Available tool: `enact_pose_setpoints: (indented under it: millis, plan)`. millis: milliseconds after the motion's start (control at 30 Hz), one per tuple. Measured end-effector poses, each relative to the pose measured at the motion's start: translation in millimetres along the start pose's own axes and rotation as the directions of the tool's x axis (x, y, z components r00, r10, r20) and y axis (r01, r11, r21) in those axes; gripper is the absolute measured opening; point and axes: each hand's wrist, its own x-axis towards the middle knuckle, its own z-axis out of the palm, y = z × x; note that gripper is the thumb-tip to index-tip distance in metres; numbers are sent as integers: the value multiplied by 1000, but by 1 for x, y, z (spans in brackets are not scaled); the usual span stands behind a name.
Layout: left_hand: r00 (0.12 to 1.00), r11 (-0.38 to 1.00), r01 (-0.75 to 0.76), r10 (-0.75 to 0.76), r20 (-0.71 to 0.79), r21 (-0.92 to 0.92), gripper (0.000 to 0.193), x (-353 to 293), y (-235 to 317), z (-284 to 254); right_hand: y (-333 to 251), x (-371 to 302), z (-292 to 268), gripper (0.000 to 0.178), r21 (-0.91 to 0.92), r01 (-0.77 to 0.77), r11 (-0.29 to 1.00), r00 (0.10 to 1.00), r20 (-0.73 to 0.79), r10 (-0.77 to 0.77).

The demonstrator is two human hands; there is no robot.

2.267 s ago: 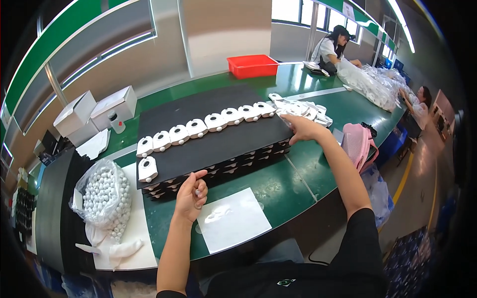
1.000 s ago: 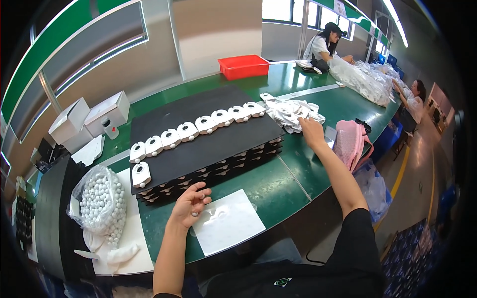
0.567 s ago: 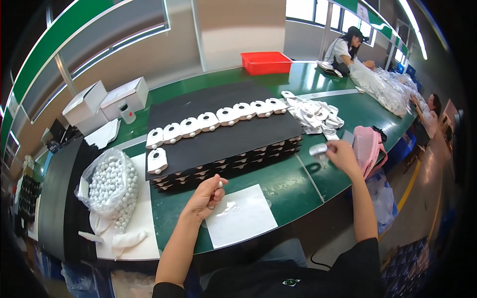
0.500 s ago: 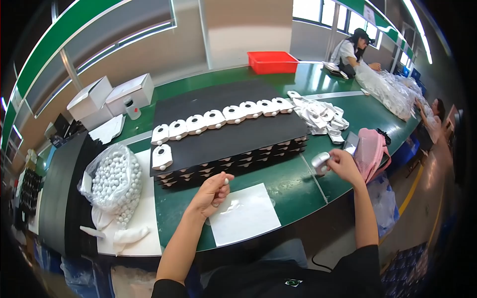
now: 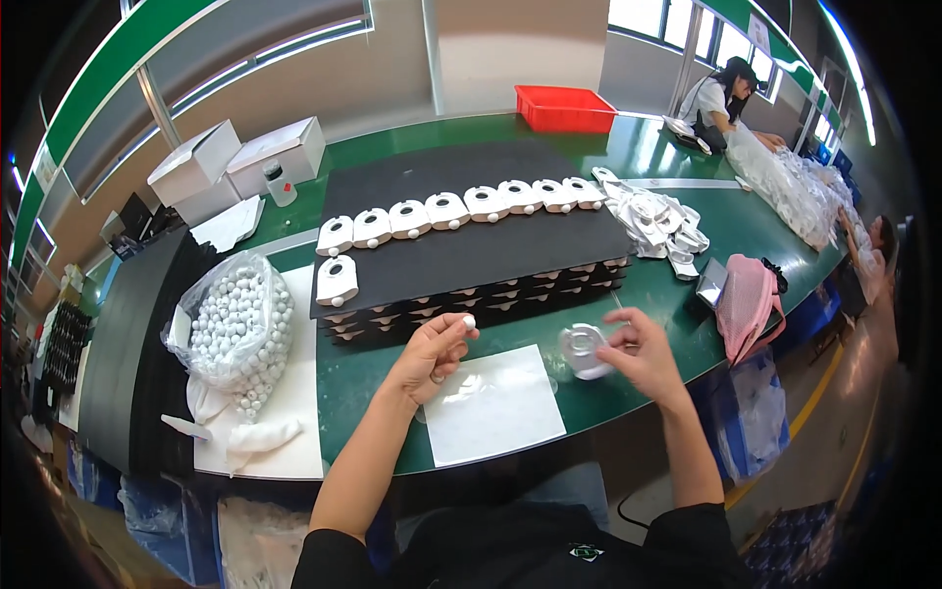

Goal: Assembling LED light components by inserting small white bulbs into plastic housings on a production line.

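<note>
Glossy green table top (image 5: 765, 236); matt black foam sheets (image 5: 471, 260); smooth white plastic housings (image 5: 446, 208); crinkled clear plastic bag (image 5: 240, 329); matt white paper sheet (image 5: 494, 404).

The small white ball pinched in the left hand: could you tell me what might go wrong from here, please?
1. The small white ball sits only at the fingertips of the left hand, above the green table; a slip could send it rolling off.
2. The right hand holds the white round part near the table's front edge, so a fumble might drop it to the floor.
</note>
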Motion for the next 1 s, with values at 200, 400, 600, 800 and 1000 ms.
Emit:
enact_pose_setpoints:
  millis: [200,400,600,800,1000]
  plan:
    - [1000,999,-6,6,-5,-39,25,1,2,-1,2,-4,77,19,299,-25,954,987,159,-24]
    - [999,997,-39,39,-2,-60,23,1,3,1,22,-7,110,11,255,24,967,985,160,-66]
    - [1000,997,-24,24,-3,-79,24,-1,4,1,20,-9,112,13,13,102,995,983,152,-103]
    - [1000,996,-22,22,1,-81,26,-1,3,0,18,-11,113,12,100,99,990,990,86,-107]
    - [1000,996,-19,20,19,-91,25,0,2,1,15,-13,116,13,-164,351,922,936,88,-341]
